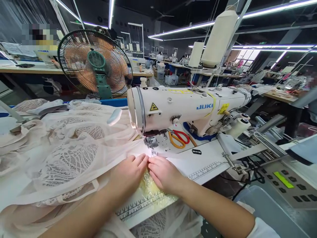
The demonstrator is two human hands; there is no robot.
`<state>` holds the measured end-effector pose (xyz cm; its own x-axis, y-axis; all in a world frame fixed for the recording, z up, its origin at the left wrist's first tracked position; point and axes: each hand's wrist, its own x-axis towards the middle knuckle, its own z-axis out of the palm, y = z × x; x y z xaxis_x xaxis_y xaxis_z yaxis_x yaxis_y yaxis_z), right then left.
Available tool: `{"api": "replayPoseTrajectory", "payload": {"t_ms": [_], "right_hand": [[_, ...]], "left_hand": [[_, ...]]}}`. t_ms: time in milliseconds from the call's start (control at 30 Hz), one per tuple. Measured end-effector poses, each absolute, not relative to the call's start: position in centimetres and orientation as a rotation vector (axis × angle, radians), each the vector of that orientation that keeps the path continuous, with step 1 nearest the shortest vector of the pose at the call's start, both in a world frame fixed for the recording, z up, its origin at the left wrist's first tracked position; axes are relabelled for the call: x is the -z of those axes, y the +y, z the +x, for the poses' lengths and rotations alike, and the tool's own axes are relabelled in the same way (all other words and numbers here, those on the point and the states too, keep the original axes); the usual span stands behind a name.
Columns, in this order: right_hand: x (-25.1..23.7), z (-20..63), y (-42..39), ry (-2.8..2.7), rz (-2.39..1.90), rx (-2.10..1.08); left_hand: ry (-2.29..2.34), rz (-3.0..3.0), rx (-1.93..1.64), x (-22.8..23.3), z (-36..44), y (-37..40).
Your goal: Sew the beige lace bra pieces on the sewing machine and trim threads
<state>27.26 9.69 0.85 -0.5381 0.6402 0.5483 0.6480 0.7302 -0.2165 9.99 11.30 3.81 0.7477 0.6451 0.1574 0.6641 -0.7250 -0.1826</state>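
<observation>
Just in front of the presser foot (151, 142) of a white sewing machine (160, 105), my two hands meet with fingertips nearly touching. My left hand (133, 170) is closed, its fingers pressed together on the edge of a pale lace garment (71, 162), which spreads leftward over the table. My right hand (162, 172) is closed in a pinch; what lies between its fingertips is too small to make out. Shiny, clear-yellowish material (150, 185) shows beneath and between the hands. The needle area is lit brightly, and the fingers partly hide the fabric there.
Red-and-orange-handled scissors (179, 138) and a black razor blade (196, 151) lie on the machine bed. Printed ruler scales (143, 205) run along the table edge. A large fan (96, 62) stands behind, thread cones (219, 39) rise above, and a control panel (284, 181) sits at right.
</observation>
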Motion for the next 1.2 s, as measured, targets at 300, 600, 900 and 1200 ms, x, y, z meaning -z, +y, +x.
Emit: {"api": "replayPoseTrajectory", "payload": {"t_ms": [300, 600, 900, 1200], "right_hand": [[-0.7, 27.9, 9.0, -2.283, -0.959, -0.038], [-0.8, 28.1, 9.0, -2.245, -0.947, -0.079], [-0.9, 28.1, 9.0, -2.232, -0.936, -0.077], [-0.5, 27.9, 9.2, -2.237, -0.961, -0.063]], "left_hand": [[-1.013, -2.792, 0.332, -4.2, 8.7, 12.2], [-0.964, -2.873, 0.337, -4.6, 7.9, 13.6], [-0.985, -2.863, 0.316, -4.5, 7.4, 15.3], [-1.048, -2.813, 0.295, -4.8, 6.9, 17.5]]}}
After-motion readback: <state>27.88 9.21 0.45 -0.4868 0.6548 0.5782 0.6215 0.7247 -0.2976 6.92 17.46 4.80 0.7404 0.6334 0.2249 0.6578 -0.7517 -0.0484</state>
